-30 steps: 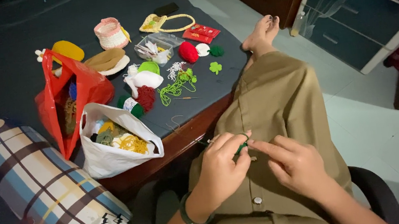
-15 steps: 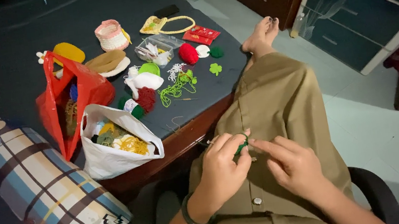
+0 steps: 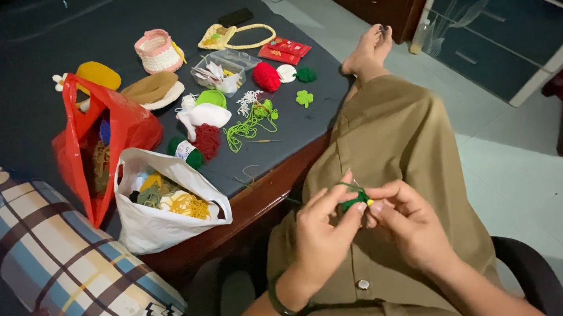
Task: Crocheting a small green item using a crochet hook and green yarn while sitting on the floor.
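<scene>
I sit with both hands low over my lap, close to my body, so the small work rests steady against my dress. My left hand has its fingers pinched shut on a little green crochet piece, thumb and forefinger pressing it flat so the stitches face me. My right hand meets it from the other side, its fingers closed on what looks like a hook with a yellow tip, right at the edge of the green piece; a thin strand of green yarn loops up just above my fingertips. Beyond my fingers and to the left, at the near edge of the bed, a white bag stands open with yarn showing inside, within easy reach. Just past it a red plastic bag gapes open too. Farther from my fingers lie loose green yarn, a red ball, a small green clover shape and a clear plastic box, spread out flat so each one can be seen. A striped bolster lies off to the left.
</scene>
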